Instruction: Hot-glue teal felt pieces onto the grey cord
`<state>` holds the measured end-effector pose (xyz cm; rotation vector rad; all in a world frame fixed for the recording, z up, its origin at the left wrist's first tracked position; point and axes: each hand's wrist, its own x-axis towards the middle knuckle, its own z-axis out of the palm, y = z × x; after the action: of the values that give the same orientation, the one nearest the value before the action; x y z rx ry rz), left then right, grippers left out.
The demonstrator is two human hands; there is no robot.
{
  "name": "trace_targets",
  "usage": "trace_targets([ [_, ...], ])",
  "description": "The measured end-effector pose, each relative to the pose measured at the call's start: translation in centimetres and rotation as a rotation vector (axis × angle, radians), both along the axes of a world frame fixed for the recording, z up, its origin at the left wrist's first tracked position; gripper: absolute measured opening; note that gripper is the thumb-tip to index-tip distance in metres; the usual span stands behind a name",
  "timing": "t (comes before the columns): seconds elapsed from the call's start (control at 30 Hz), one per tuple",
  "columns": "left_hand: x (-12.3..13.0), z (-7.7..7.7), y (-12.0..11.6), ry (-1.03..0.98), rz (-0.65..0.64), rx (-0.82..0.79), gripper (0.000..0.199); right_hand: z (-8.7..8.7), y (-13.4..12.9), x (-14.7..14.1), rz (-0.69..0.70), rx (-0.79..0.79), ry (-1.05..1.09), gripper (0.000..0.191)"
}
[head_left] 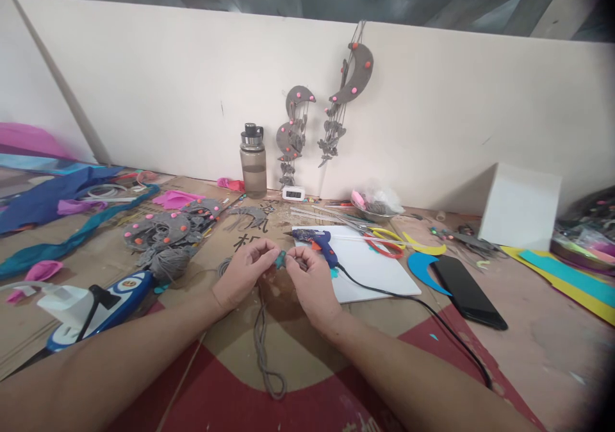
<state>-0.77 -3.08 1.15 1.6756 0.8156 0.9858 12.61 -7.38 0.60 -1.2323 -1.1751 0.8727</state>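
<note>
Between my two hands is a small teal piece [280,259], pinched from both sides at the middle of the view. My left hand [247,272] has thumb and forefinger closed on its left edge. On the other side, my right hand [311,281] grips it with bent fingers, and something grey shows by those fingers. A grey cord [262,348] hangs down below my hands and ends in a loop over the cardboard. Just behind my right hand, a blue glue gun [323,245] lies on a white board [379,278].
A power strip [122,300] and grey yarn [168,262] lie left. A bottle [254,166] and small clock [293,193] stand by the wall. Right are scissors [384,246], a blue crescent [425,272] and a black phone [468,291]. Crescent ornaments [362,66] hang behind.
</note>
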Motion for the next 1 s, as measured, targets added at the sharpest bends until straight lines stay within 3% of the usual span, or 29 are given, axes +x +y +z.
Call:
trace_targets([
  [1.0,0.06,0.37,-0.19,-0.008,0.012,0.000,0.030,-0.17,0.03,0.03,0.004,0.021,-0.024,0.015],
])
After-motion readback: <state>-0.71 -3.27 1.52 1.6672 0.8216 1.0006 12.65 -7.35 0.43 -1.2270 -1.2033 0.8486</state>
